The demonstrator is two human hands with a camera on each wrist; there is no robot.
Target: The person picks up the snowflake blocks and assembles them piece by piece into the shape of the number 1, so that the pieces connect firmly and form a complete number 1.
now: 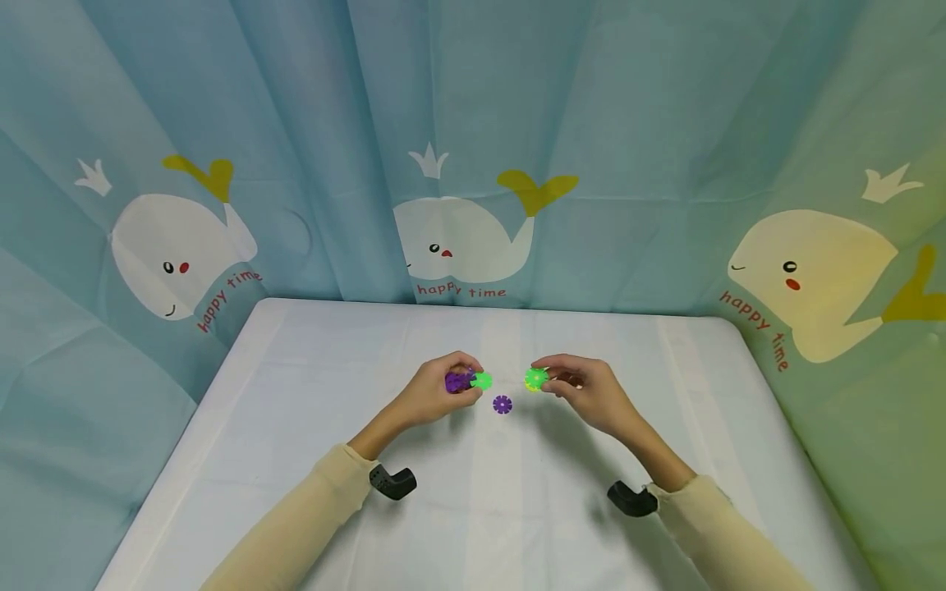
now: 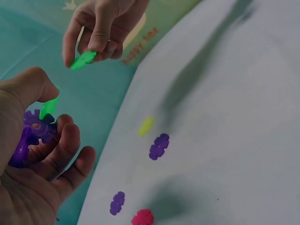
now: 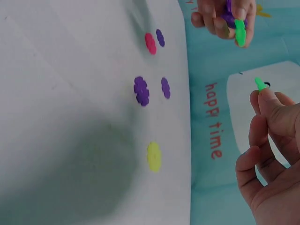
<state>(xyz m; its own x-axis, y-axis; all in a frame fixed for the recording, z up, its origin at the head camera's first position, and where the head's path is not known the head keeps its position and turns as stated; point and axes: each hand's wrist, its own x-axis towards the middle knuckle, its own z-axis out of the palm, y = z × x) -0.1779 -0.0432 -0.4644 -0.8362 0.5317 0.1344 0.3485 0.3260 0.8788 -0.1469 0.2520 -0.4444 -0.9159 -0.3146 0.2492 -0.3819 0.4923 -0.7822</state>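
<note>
My left hand [image 1: 432, 396] holds a cluster of purple notched plastic discs [image 2: 40, 126] above the white table. A bright green disc [image 1: 483, 380] stands out from this cluster, its edge under the thumb in the left wrist view. Across from it, my right hand [image 1: 594, 398] pinches a second green notched disc [image 1: 536, 377] between thumb and fingertips, also seen edge-on in the right wrist view as a thin green disc [image 3: 259, 84]. A gap separates the two hands. Part of the purple cluster is hidden by the left fingers and palm.
Below the hands, a purple disc [image 1: 502, 404] lies on the white tabletop [image 1: 517, 509]. The wrist views show more loose discs there: a yellow disc [image 3: 154, 156], a pinkish-red disc [image 3: 150, 43] and another purple disc [image 3: 166, 88]. A blue whale-print curtain [image 1: 310, 164] surrounds the table.
</note>
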